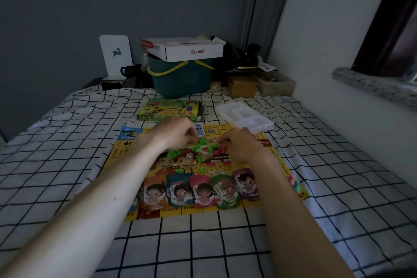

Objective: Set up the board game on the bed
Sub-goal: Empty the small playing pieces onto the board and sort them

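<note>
Readable on the game board (274, 160), spread flat on the checked bed sheet (67, 142): "$2000" and "$1600" along the near edge; on the money stacks (200, 192), "100", "5000" and "1000"; other print too small or blurred to make out; red logo and a few characters on the white carton (194, 52), not legible.

Counted: five stacks of play money in a row near the front edge, orange, blue, pink, green, purple; three white dice (190, 156), one by the printed faces, two lower down; one green cube (200, 159); a loose scatter of green pieces (173, 153) and a smaller cluster of red pieces (220, 151), numbers uncertain; one game box (169, 109) just beyond the board; one clear plastic tray (243, 116) touching the far right corner; one small blue card deck (199, 130) partly behind the left hand.

Left hand (178, 131) with fingers curled down toward the green pieces, fingertips hidden, so hold cannot be told; right hand (239, 144) likewise curled beside the red pieces, fingertips hidden, grip cannot be told.

Behind: green bucket (180, 79) under the carton, dark clutter at the headboard, hard to identify; far board corners partly covered by forearms.
</note>
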